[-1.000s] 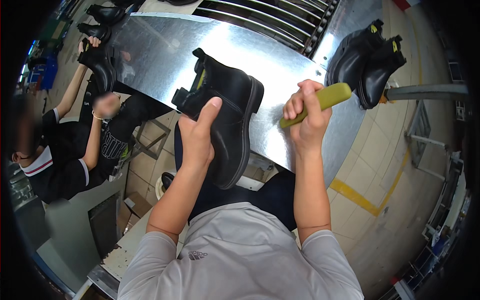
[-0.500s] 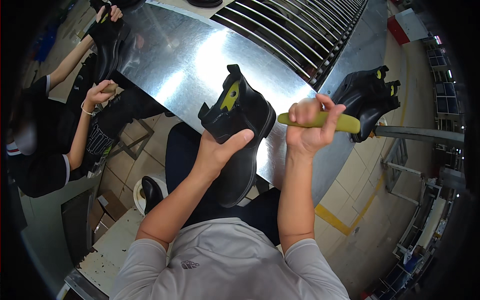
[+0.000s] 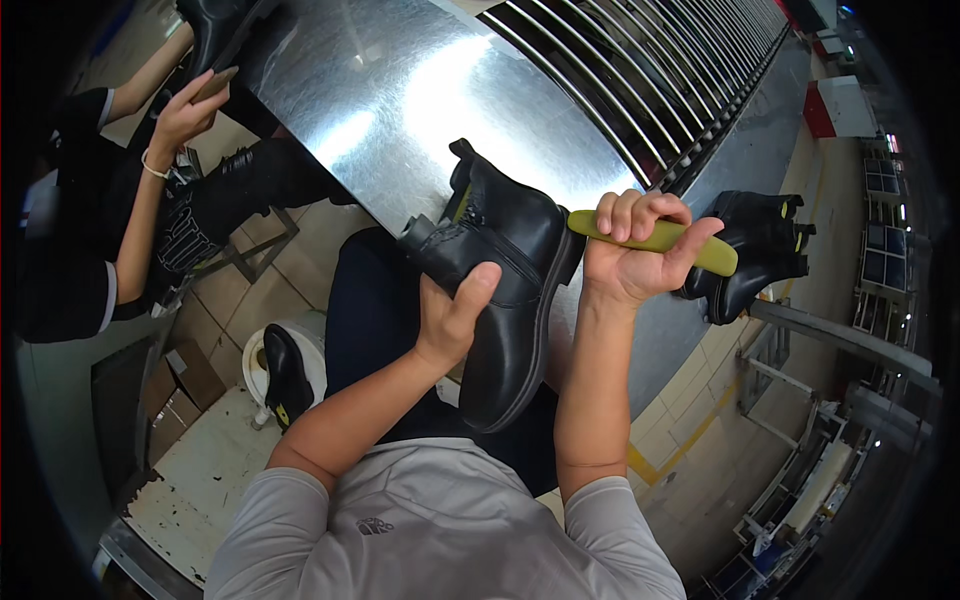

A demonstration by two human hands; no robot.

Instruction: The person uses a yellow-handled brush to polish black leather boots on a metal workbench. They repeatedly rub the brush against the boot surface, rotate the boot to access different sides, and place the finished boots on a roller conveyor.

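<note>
A black ankle boot lies tilted across my lap at the metal table's edge, toe toward me and sole facing right. My left hand grips its shaft side, thumb over the upper. The shaft opening, with a strip of lime-green lining, points up and left. In my right hand is a long, flat olive-green bar with rounded ends; my fingers curl round it. The bar's left end meets the boot's heel edge in view; whether it presses there I cannot tell.
Two black boots stand on the right of the metal table. Metal rollers run at the back. A co-worker's hand holds a brownish piece at left. Another boot rests on a white round container.
The boot has turned slightly, its side now facing up and its shaft flap folded over. The bar and my right hand have shifted a little right, the bar's end now at the boot's heel.
</note>
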